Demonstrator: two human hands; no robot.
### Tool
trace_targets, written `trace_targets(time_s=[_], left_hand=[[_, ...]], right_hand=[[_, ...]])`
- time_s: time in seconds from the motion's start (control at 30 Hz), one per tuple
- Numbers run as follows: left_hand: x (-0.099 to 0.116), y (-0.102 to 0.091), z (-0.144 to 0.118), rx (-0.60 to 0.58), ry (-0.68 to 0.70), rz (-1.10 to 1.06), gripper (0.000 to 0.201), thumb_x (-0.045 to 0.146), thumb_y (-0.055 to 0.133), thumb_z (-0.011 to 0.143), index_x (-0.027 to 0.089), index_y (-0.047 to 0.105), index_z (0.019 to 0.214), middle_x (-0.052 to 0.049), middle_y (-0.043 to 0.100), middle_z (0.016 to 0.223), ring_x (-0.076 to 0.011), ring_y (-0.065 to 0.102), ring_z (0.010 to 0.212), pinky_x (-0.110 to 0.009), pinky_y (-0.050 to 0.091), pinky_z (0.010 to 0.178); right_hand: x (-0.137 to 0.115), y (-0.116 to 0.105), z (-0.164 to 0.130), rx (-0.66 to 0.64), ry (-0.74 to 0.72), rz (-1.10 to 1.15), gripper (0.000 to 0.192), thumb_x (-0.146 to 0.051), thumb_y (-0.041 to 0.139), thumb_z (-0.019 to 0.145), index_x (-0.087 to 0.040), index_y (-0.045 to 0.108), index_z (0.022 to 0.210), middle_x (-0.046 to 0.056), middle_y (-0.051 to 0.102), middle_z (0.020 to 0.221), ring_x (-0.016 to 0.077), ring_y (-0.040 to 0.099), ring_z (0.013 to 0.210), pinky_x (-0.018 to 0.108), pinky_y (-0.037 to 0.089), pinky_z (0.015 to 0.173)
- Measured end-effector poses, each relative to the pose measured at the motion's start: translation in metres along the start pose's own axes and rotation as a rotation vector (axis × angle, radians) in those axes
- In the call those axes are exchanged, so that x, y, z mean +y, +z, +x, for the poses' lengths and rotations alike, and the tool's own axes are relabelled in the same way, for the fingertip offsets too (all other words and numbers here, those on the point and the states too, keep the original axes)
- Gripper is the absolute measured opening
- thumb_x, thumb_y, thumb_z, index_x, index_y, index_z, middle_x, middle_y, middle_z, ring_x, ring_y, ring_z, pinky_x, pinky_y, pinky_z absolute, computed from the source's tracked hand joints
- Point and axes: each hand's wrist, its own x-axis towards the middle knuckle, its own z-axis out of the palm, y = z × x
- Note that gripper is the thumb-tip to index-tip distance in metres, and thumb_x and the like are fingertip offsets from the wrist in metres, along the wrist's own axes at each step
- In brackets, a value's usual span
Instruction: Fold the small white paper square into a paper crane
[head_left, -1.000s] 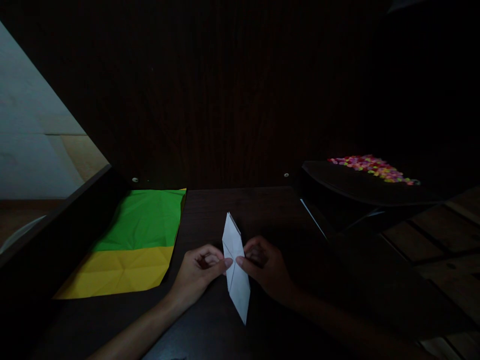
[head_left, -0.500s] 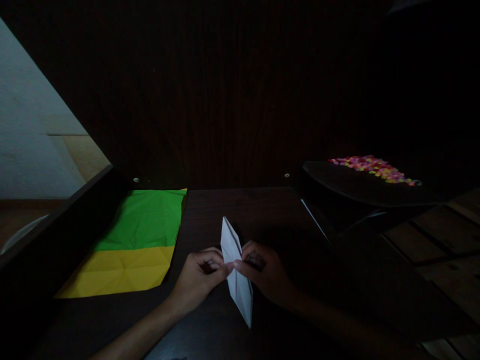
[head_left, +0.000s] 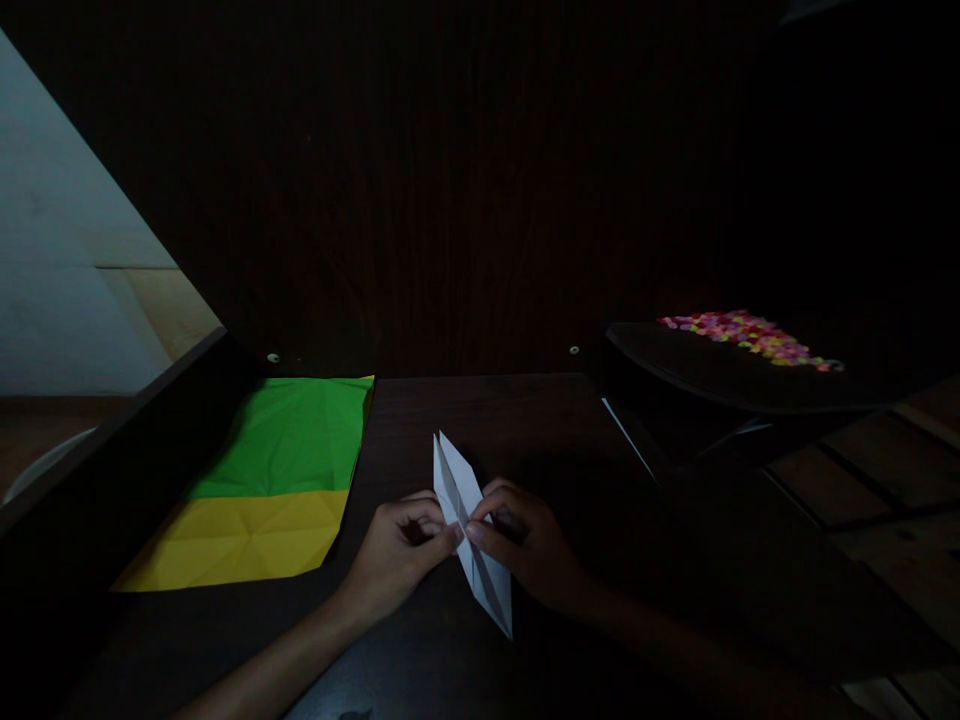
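With my left grip point(head_left: 397, 548) and right grip point(head_left: 532, 548) both pinching the folded white paper point(head_left: 466, 490) at its middle, neither clearly nearer, its long axis runs between them, one point beyond and leftward, the other toward me and rightward.

Item: one folded white paper point(head_left: 463, 490), long and pointed, its layers parted toward the far end, held near mid-length between your left hand point(head_left: 397, 550) on its left side and your right hand point(head_left: 529, 540) on its right. Left of the folded white paper: creased green paper point(head_left: 292, 440), with creased yellow paper point(head_left: 255, 540) showing at its near edge. Right of and beyond the folded white paper: small multicoloured pieces point(head_left: 742, 335) on a dark curved ledge point(head_left: 690, 368).
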Motion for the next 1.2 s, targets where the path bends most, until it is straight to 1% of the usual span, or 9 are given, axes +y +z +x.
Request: trace_targets(time_s=[0.2, 0.3, 0.43, 0.57, 0.7, 0.8, 0.9, 1.0, 1.2], left_hand=[[0.006, -0.002, -0.002, -0.081, -0.048, -0.065, 0.024, 0.032, 0.065, 0.082, 0.013, 0.070, 0.069, -0.003, 0.059, 0.069, -0.0143, 0.053, 0.064, -0.024, 0.041, 0.060], [0.012, -0.002, -0.002, -0.095, -0.048, -0.104, 0.028, 0.037, 0.065, 0.084, 0.013, 0.073, 0.071, -0.005, 0.063, 0.075, -0.0162, 0.057, 0.069, -0.025, 0.043, 0.063], [0.016, 0.002, -0.001, -0.097, -0.061, -0.160, 0.026, 0.039, 0.071, 0.081, 0.014, 0.074, 0.075, -0.006, 0.066, 0.081, -0.0164, 0.060, 0.070, -0.024, 0.045, 0.060], [0.014, 0.003, -0.001, -0.106, -0.093, -0.170, 0.025, 0.039, 0.072, 0.081, 0.014, 0.076, 0.082, -0.006, 0.067, 0.081, -0.0183, 0.062, 0.073, -0.026, 0.049, 0.064], [0.011, 0.000, 0.000, -0.053, -0.089, -0.114, 0.027, 0.040, 0.070, 0.082, 0.013, 0.075, 0.076, -0.005, 0.065, 0.077, -0.0154, 0.058, 0.066, -0.024, 0.046, 0.060], [0.012, -0.001, 0.000, -0.062, -0.071, -0.132, 0.024, 0.038, 0.069, 0.084, 0.015, 0.076, 0.081, -0.007, 0.067, 0.090, -0.0189, 0.061, 0.077, -0.027, 0.049, 0.068], [0.016, -0.001, 0.000, -0.060, -0.040, -0.147, 0.021, 0.034, 0.068, 0.084, 0.017, 0.077, 0.090, -0.009, 0.066, 0.103, -0.0243, 0.062, 0.094, -0.032, 0.050, 0.081], [0.016, -0.001, 0.001, -0.034, 0.000, -0.111, 0.018, 0.032, 0.068, 0.085, 0.018, 0.078, 0.092, -0.009, 0.065, 0.107, -0.0261, 0.059, 0.103, -0.035, 0.047, 0.089], [0.013, -0.002, 0.001, -0.046, -0.002, -0.113, 0.018, 0.030, 0.066, 0.087, 0.020, 0.077, 0.098, -0.007, 0.067, 0.099, -0.0243, 0.060, 0.097, -0.036, 0.045, 0.091]], right_hand=[[-0.003, 0.001, 0.001, 0.069, -0.010, -0.079, 0.007, -0.019, 0.070, 0.079, -0.019, 0.064, 0.075, -0.003, 0.057, 0.071, 0.0105, 0.051, 0.063, 0.023, 0.037, 0.058], [-0.004, -0.001, 0.001, 0.082, -0.053, -0.081, 0.005, -0.019, 0.071, 0.080, -0.020, 0.068, 0.076, -0.002, 0.062, 0.072, 0.0112, 0.056, 0.064, 0.023, 0.041, 0.060], [-0.002, -0.001, 0.000, 0.092, -0.118, -0.067, 0.001, -0.019, 0.073, 0.079, -0.020, 0.073, 0.079, 0.000, 0.065, 0.072, 0.0121, 0.061, 0.065, 0.023, 0.045, 0.060], [-0.001, -0.002, 0.000, 0.090, -0.146, -0.060, 0.007, -0.018, 0.070, 0.082, -0.021, 0.076, 0.086, 0.002, 0.068, 0.076, 0.0132, 0.064, 0.068, 0.024, 0.048, 0.062], [-0.001, -0.003, -0.001, 0.093, -0.013, -0.028, 0.020, -0.020, 0.064, 0.084, -0.023, 0.073, 0.102, 0.002, 0.070, 0.084, 0.0147, 0.066, 0.075, 0.027, 0.051, 0.069], [0.000, -0.002, -0.002, 0.138, 0.138, 0.107, 0.034, -0.025, 0.070, 0.079, -0.023, 0.064, 0.112, 0.001, 0.068, 0.082, 0.0152, 0.065, 0.073, 0.026, 0.052, 0.067], [0.001, -0.002, 0.000, 0.121, 0.201, 0.196, 0.021, -0.030, 0.072, 0.077, -0.021, 0.064, 0.094, 0.001, 0.066, 0.078, 0.0150, 0.063, 0.070, 0.026, 0.050, 0.064], [0.001, -0.002, 0.003, 0.086, 0.170, 0.216, 0.014, -0.030, 0.072, 0.077, -0.019, 0.063, 0.075, 0.001, 0.065, 0.078, 0.0146, 0.061, 0.070, 0.026, 0.048, 0.063], [0.000, -0.004, 0.005, 0.059, 0.113, 0.196, 0.011, -0.029, 0.071, 0.080, -0.020, 0.070, 0.074, 0.003, 0.065, 0.080, 0.0153, 0.061, 0.074, 0.027, 0.047, 0.065]])
